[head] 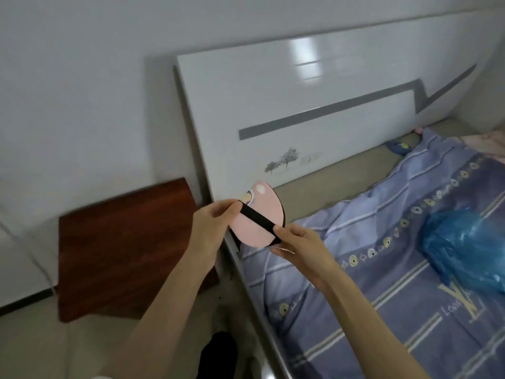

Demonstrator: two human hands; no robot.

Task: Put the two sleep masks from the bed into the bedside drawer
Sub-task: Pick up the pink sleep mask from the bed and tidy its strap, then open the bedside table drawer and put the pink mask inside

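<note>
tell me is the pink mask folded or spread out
Folded in half: the pink mask shows a half-round outline, held between left hand and right hand.

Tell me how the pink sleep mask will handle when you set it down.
Pink sleep mask looks thin and probably light, held by fingertips only. Its black strap, pulled taut between left hand and right hand, likely stretches. Flat, so it shouldn't roll.

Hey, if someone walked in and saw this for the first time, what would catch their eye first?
Probably the pink sleep mask at centre, held up by the left hand and right hand, each pinching an end of its black strap. Next, the glossy white headboard with its grey zigzag stripe behind, and the crumpled blue plastic bag on the purple bedsheet at right. The reddish-brown bedside cabinet sits at left.
</note>
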